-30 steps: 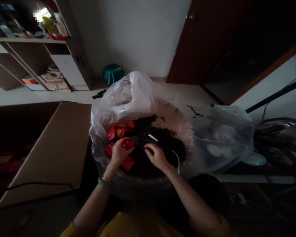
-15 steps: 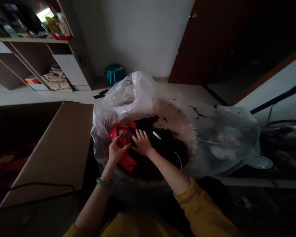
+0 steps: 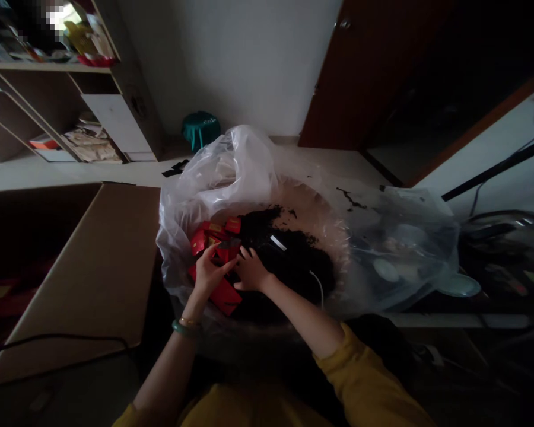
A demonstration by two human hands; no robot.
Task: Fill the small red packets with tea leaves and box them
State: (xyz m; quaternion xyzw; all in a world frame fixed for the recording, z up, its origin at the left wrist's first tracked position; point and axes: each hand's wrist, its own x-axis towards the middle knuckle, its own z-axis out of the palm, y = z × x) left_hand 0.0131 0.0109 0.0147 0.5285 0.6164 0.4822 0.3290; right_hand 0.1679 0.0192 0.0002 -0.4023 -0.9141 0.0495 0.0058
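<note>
My left hand [image 3: 207, 274] is closed round a small red packet [image 3: 228, 251] with a dark, open-looking top. Close against the packet's right side, my right hand [image 3: 251, 271] has its fingers curled in; what they hold, if anything, is hidden. Both hands are over a round basin [image 3: 323, 204] lined with clear plastic. Dark loose leaf-like material [image 3: 311, 255] fills much of it. Several more red packets [image 3: 199, 242] lie on the left side of the heap, and a flat red piece [image 3: 222, 296] is below my left hand. A white strip [image 3: 277, 243] rests on the dark material.
Bunched clear plastic [image 3: 249, 154] rises at the basin's far left rim. A cardboard box [image 3: 93, 255] with red things inside stands at left. To the right lies a plastic bag [image 3: 409, 249] with pale things in it. A green-covered bin [image 3: 200, 129] stands by the wall.
My right hand's fingers, spread over the dark material before, have curled in and moved down beside the red packet. My left hand keeps its hold. The view has shifted slightly.
</note>
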